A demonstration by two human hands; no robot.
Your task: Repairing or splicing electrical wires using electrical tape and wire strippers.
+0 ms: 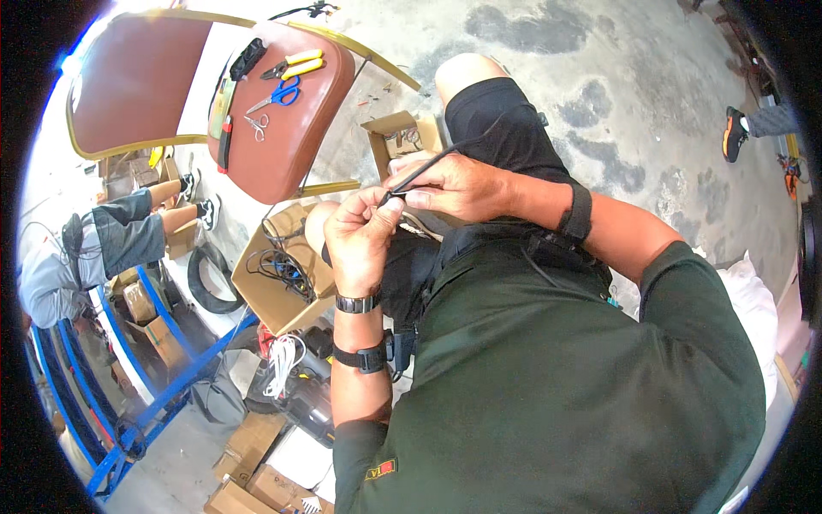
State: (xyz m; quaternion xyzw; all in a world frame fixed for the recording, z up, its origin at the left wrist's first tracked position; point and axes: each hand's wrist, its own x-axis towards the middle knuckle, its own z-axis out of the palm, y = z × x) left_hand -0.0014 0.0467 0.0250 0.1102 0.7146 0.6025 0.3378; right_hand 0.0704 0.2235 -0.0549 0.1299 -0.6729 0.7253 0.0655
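Observation:
In front of my lap, both hands meet at a thin black cable [432, 162]. My left hand [358, 233] pinches its lower end between thumb and fingertips. My right hand [467, 187] is closed on it just beside, thumb and fingers pressed together, the cable slanting up and right past its knuckles toward my knee. What exactly lies between the fingertips is too small to tell. Under the hands sits a small open cardboard box [384, 146]. A larger cardboard box [257, 295] with a tangle of black cables [282, 267] stands left of my left wrist.
A brown padded chair [291, 176] holds yellow-handled pliers [295, 65], blue-handled scissors [281, 94], small metal scissors [258, 127] and a red-and-black tool [225, 144]. Another person [128, 231] is at left, near blue metal rails [163, 394]. A coiled white cable [282, 361] lies by my left forearm.

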